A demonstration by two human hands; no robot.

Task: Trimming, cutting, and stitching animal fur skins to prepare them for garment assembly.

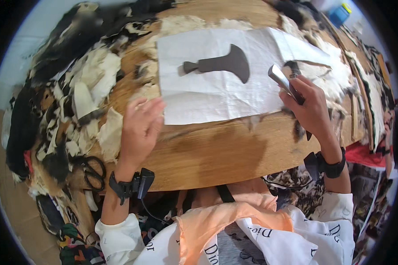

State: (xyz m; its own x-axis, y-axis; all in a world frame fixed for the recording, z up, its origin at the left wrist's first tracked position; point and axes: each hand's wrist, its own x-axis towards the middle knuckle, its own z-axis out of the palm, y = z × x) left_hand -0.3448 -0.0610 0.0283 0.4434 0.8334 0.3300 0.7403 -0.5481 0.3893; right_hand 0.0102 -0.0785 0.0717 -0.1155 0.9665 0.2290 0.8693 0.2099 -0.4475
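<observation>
On the wooden table (194,163) lies a white sheet (199,97) with a dark round-bladed knife (225,64) resting on it, its blade curving at the right end. My right hand (309,101) is closed on a metal tool (278,76) with a shiny, flat end, held over the sheet's right side; its lower part is partly hidden by my fingers. My left hand (141,123) is at the sheet's left edge, fingers apart and slightly bent, with nothing visible in them.
Fur and hide scraps (93,79) heap along the left and the back right. Black scissors (95,174) lie at the lower left edge. A blue container (338,15) stands at the back right. Wooden strips (356,115) and red cloth (360,154) are at the right.
</observation>
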